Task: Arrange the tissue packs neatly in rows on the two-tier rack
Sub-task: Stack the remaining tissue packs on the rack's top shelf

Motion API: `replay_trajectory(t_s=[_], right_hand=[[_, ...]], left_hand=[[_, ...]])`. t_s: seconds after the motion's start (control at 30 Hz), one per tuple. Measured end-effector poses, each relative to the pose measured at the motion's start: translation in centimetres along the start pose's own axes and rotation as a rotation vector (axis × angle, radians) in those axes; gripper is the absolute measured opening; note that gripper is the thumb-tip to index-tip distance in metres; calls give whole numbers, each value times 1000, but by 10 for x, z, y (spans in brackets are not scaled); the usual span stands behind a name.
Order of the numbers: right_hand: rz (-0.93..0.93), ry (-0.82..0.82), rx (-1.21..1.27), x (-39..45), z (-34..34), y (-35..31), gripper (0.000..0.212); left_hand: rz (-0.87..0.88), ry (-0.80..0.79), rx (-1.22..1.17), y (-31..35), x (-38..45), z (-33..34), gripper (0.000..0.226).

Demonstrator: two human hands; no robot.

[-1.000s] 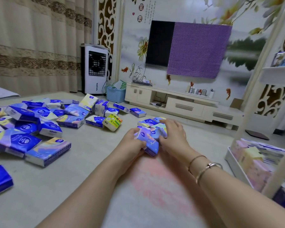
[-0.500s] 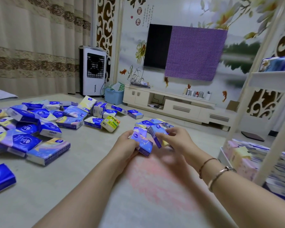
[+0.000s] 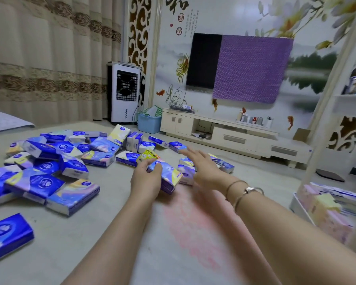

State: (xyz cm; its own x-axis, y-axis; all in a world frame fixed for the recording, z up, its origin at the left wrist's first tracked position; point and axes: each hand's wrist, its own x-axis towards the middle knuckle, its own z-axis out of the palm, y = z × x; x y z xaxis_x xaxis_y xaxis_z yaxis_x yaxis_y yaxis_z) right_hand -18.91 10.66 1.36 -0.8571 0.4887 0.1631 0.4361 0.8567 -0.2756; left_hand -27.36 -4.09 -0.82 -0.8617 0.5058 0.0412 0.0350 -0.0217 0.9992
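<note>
One camera sits on the person's head (there is no other view), looking forward and down, close above the floor [image 3: 74, 233].

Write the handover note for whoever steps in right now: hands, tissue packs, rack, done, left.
Left hand: grips a small blue-and-yellow tissue pack just above the floor.
Right hand: open, fingers straight, stretched over the small packs lying ahead; holds nothing.
Loose packs: a big scattered heap of blue plastic-wrapped packs on the floor to the left, with one yellow pack among them.
White two-tier rack, at right: the lower tier already holds stacked packs; some show on the upper shelf.
Done: part of the rack filled.
Left: gather the floor packs and set them in rows on both tiers.
</note>
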Motion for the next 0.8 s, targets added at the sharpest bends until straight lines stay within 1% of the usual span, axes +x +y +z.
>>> replay_trajectory(t_s=[0.07,0.1,0.13,0.17,0.23,0.3,0.37,0.43,0.47,0.5,0.57,0.6,0.63,0.67,0.7,0.8], right_hand=[[-34,-165,-186,15,1,2,59],[-49,-205,-239,17,2,1,52],[-58,-208,-282,16,4,1,45],[-59,-170,-323,12,4,0,38],[-18,-25,-359,-1,1,1,38],[70,153,-250,-17,-11,-2,46],[143,257,7,-40,-30,-13,51],[103,255,223,-66,-50,-23,43],[55,224,260,-78,-59,-28,40],[2,200,264,-88,-66,-32,44],[-80,201,217,-110,-84,-36,64],[-97,213,225,-118,-92,-38,67],[-102,232,240,-128,-106,-41,64],[-86,215,270,-134,-115,-47,61],[-80,200,305,-142,-126,-52,63],[-98,173,405,-169,-158,-65,91]], left_hand=[[3,-3,4,-2,3,-2,26],[5,-6,-1,-1,3,-2,25],[9,-9,-6,0,2,-3,25],[8,-9,-17,1,0,-4,25],[35,-16,-28,6,-7,-5,24],[77,-31,-37,9,-20,-1,22],[108,-30,-58,14,-35,3,22],[105,-65,-133,30,-50,9,21],[105,-108,-176,41,-57,12,20],[110,-172,-213,53,-64,13,20],[147,-300,-228,82,-85,15,20],[175,-350,-214,94,-94,14,20],[207,-391,-191,109,-106,12,22],[219,-423,-161,117,-112,10,25],[231,-452,-135,130,-122,8,28],[257,-546,-136,162,-154,6,33]])
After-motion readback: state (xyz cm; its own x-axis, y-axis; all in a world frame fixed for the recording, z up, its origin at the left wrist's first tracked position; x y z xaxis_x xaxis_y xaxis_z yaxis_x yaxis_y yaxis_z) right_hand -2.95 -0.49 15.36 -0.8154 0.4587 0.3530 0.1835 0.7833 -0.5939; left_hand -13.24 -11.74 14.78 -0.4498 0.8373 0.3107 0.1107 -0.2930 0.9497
